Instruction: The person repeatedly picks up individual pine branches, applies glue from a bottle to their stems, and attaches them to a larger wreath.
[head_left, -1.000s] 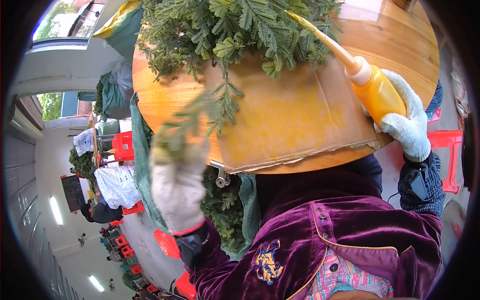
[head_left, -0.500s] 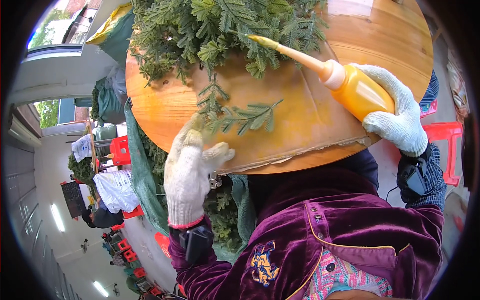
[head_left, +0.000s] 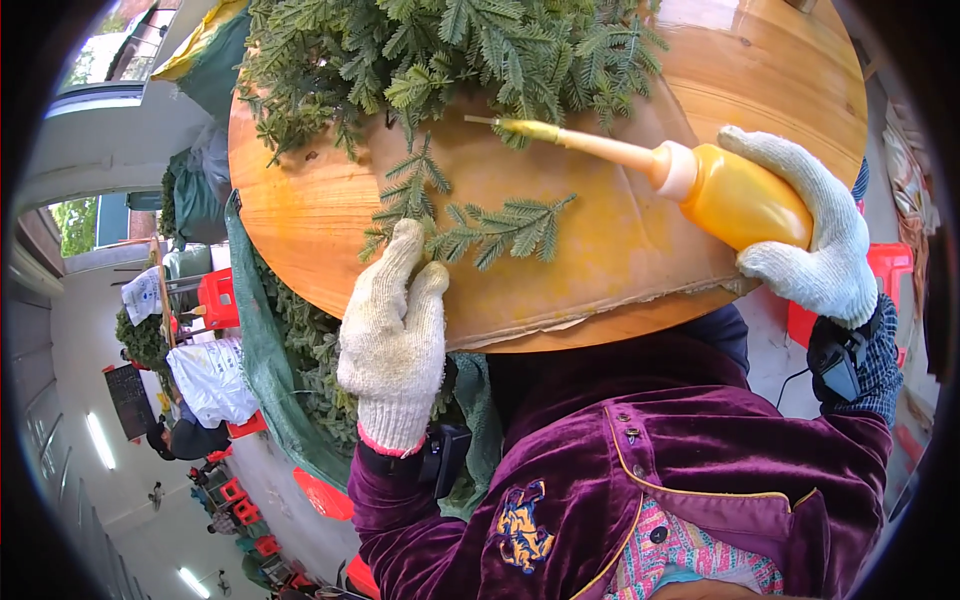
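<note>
My right hand (head_left: 822,232), in a white knit glove, is wrapped round a yellow squeeze bottle (head_left: 748,205) with a long pale nozzle. The bottle is tilted on its side, its thin tip pointing left over the board near the pile of greenery. My left hand (head_left: 392,330), in a stained white glove, is at the near left of the board. Its forefinger and thumb are stretched out with a gap between them. The forefinger tip appears to touch a small green fir sprig (head_left: 410,183); a side sprig (head_left: 510,230) lies to its right. My other left fingers are mostly hidden.
A large heap of fir greenery (head_left: 450,60) covers the far side of the round wooden table (head_left: 290,215). A brown board (head_left: 600,270) lies on the table. More greenery fills a green sack (head_left: 265,340) at left. Red stools (head_left: 890,265) stand at the right and left.
My left hand has turned, with its thumb nearer the forefinger. The bottle in my right hand has moved slightly right and down, its nozzle now flatter. The upright sprig has shifted left.
</note>
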